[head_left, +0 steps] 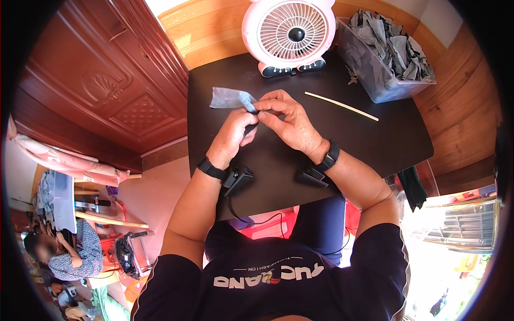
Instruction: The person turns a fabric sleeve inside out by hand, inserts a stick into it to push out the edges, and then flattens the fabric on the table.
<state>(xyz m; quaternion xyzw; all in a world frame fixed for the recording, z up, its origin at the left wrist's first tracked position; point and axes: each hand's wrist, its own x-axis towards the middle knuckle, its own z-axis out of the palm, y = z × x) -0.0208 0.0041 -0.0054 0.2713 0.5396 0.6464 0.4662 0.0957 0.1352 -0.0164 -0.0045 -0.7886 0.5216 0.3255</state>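
A thin grey-blue piece of cloth (226, 98) sticks out to the left above the table, its right end bunched at my fingertips. My left hand (231, 135) is closed on it, and a dark strip (250, 129) shows below the thumb. My right hand (292, 122) meets the left one, thumb and forefinger pinched at the same spot. What lies between the right fingertips is partly hidden; it looks like the edge of the cloth. A pale thin stick (341, 106) lies on the black table (267, 184) to the right of my hands.
A pink fan (292, 33) stands at the table's back edge. Beside it, a clear plastic bin (386, 90) is heaped with grey cloth pieces (396, 48). Black devices (238, 179) hang at both wrist straps, with a cable on the left. Another person (80, 249) sits at far left.
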